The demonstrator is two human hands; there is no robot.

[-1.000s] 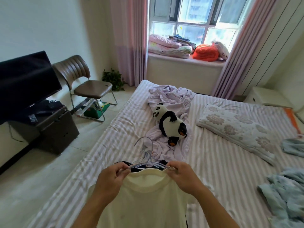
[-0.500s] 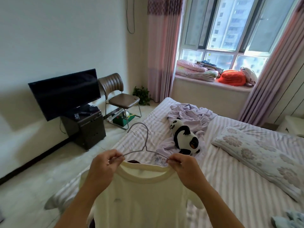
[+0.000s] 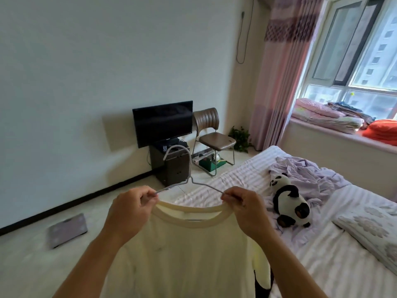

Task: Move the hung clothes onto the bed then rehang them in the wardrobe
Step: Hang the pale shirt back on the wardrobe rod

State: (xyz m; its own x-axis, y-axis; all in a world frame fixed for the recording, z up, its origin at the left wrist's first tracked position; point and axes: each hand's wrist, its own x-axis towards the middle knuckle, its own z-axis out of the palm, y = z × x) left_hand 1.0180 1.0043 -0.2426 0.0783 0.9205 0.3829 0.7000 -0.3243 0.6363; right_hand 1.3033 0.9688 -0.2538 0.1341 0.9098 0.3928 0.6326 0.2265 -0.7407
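Observation:
A cream T-shirt (image 3: 189,252) hangs on a thin grey wire hanger (image 3: 184,168), held up in front of me above the bed's near corner. My left hand (image 3: 131,209) grips the shirt's left shoulder and the hanger's left arm. My right hand (image 3: 245,207) pinches the right shoulder and the hanger's right arm. The hook stands upright above the collar. The striped bed (image 3: 335,254) lies to the right. No wardrobe is in view.
A panda plush (image 3: 290,203) lies on a lilac sheet (image 3: 309,173) on the bed, a floral pillow (image 3: 371,231) at right. A TV (image 3: 163,123) on a dark cabinet, a brown chair (image 3: 214,136) and a scale (image 3: 67,230) on the floor stand to the left.
Both hands lifted the shirt and hanger off the pile of hangers on the bed. My view has swung left and up toward the wall and the TV.

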